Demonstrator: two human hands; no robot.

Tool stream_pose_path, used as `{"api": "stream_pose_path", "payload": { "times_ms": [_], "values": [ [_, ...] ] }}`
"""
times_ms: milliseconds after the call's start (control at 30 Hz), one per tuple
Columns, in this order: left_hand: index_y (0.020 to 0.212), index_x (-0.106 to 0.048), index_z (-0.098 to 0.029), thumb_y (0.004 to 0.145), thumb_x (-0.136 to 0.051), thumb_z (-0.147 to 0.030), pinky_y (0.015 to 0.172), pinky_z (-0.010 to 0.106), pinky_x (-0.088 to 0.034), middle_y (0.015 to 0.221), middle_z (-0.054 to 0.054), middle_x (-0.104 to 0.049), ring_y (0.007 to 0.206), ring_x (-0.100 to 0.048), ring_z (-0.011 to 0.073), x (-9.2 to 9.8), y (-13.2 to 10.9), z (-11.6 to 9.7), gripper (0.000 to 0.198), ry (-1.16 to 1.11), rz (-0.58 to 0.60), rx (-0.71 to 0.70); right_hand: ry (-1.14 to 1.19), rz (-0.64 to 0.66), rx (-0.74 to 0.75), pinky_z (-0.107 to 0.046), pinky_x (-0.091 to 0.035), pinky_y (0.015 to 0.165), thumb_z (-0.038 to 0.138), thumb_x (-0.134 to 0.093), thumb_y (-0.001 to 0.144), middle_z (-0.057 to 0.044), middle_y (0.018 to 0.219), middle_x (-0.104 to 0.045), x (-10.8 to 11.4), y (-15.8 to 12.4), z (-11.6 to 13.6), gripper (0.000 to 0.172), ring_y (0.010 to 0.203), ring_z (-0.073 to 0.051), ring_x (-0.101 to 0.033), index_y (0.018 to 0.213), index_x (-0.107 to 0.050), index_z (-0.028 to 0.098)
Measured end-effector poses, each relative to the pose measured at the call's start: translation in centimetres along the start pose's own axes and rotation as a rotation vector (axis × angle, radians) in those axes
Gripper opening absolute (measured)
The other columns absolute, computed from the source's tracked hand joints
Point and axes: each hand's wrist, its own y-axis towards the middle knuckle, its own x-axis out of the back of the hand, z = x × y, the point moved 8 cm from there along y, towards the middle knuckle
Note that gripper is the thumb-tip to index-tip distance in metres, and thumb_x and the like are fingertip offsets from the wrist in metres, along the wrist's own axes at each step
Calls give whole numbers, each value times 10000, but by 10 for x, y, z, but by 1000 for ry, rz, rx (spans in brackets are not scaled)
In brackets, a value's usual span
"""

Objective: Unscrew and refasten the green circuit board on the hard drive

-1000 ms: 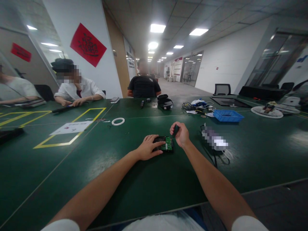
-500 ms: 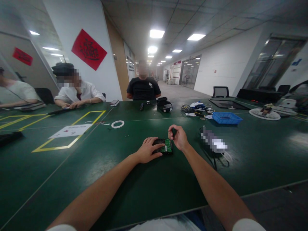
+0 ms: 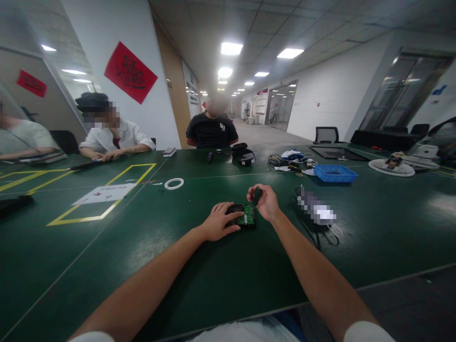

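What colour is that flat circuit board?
The flat circuit board is green, clearest in the head view.

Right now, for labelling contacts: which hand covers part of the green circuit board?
The left hand, spread across the left part of the circuit board; the right hand curls near its right end.

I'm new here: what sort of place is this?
Probably an office used as a workroom: a big green table, a circuit board partly under the left hand, and ceiling light panels.

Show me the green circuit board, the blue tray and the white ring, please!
Green circuit board [image 3: 250, 215]: head view, on its uncovered right part.
Blue tray [image 3: 336, 178]: head view, on its front wall.
White ring [image 3: 173, 188]: head view, on its near band.
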Motion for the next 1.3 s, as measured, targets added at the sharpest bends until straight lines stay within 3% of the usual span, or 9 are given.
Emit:
{"api": "stream_pose_path", "payload": {
  "times_ms": [167, 300, 667, 800, 933, 1133, 1300],
  "values": [
    [1475, -489, -420, 943, -513, -634, 1123, 603, -286, 1547, 93, -344, 1384, -346, 376, -2, 0, 1, 574, 9, -17, 2, 76, 81, 28, -266, -387, 509, 411, -596, 812, 19, 643, -550, -2, 2, 0, 193, 527, -143, -479, 895, -606, 237],
    [1468, -498, -422, 944, -516, -628, 1119, 605, -291, 1539, 93, -352, 1377, -351, 378, -3, 0, 5, 563, 15, -43, 26, 114, 132, 54, -276, -359, 487, 411, -528, 845, -2, 637, -522, -4, 3, 1, 261, 508, -132, -440, 882, -680, 202],
    [1486, -476, -412, 955, -504, -618, 1133, 615, -269, 1564, 98, -314, 1409, -311, 385, -6, 1, 8, 570, 18, -31, 45, 139, 40, 65, -318, -497, 679, 364, -631, 802, -29, 816, -676, 5, 5, -2, 153, 745, -192, -641, 797, -614, 212],
    [1485, -478, -412, 953, -507, -620, 1139, 606, -267, 1564, 96, -318, 1410, -316, 378, -6, 0, 9, 572, 20, -38, 45, 144, 86, 50, -287, -435, 567, 356, -591, 818, 1, 674, -607, 1, 4, -1, 140, 584, -155, -557, 823, -621, 219],
    [1482, -481, -418, 950, -512, -622, 1135, 608, -275, 1574, 90, -311, 1408, -319, 382, -6, -1, 9, 571, 21, -43, 44, 121, 130, 84, -275, -374, 509, 405, -503, 851, -4, 618, -534, -2, 4, 2, 277, 518, -134, -472, 819, -673, 188],
    [1486, -475, -421, 948, -503, -634, 1135, 613, -273, 1577, 97, -304, 1412, -320, 383, -7, 0, 9, 579, 23, -41, 41, 105, 75, 72, -289, -443, 579, 396, -566, 829, -15, 686, -591, 3, 7, -1, 215, 597, -154, -541, 748, -637, 209],
    [1482, -482, -417, 947, -506, -634, 1138, 620, -269, 1580, 94, -305, 1416, -314, 384, -7, 0, 9, 578, 21, -45, 48, 154, 46, 55, -318, -504, 683, 377, -599, 805, -29, 799, -665, 5, 6, -3, 163, 730, -188, -626, 797, -619, 215]
  ]
}}
